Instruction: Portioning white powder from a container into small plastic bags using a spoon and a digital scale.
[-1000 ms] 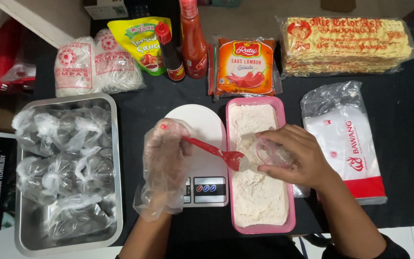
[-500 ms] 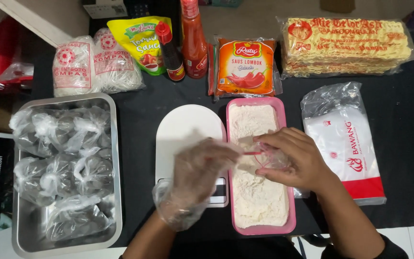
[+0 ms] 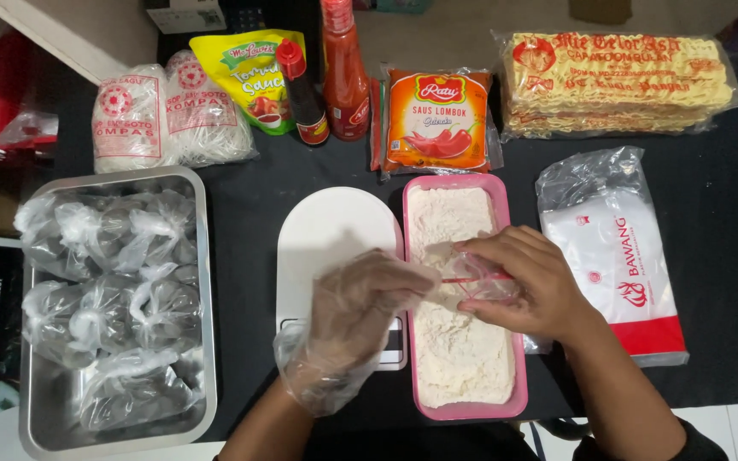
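— Two hands are showing in the head view. What are they doing?

— I'm seeing my left hand [image 3: 360,320], in a loose clear glove, reaching over the white scale [image 3: 335,248] toward the pink tub [image 3: 463,408] of white powder. Its fingers are bunching together around the handle end of a red spoon [image 3: 471,278], though the glove is blurring the exact grip.

— And the right one?

— My right hand [image 3: 527,286] is bare and is hovering over the middle of the tub, fingers curling and pinching a small clear bag [image 3: 480,282] open. The spoon is lying across that bag, just above the powder.

— What is sitting around them?

— I'm looking at a steel tray [image 3: 202,282] of knotted, filled bags on the left, a white-and-red packet [image 3: 617,256] on the right, and along the back two sauce bottles [image 3: 326,77], an orange sauce pouch [image 3: 439,119], a yellow pouch [image 3: 249,72], white noodle bundles [image 3: 160,111] and a pack of dry noodles [image 3: 617,81].
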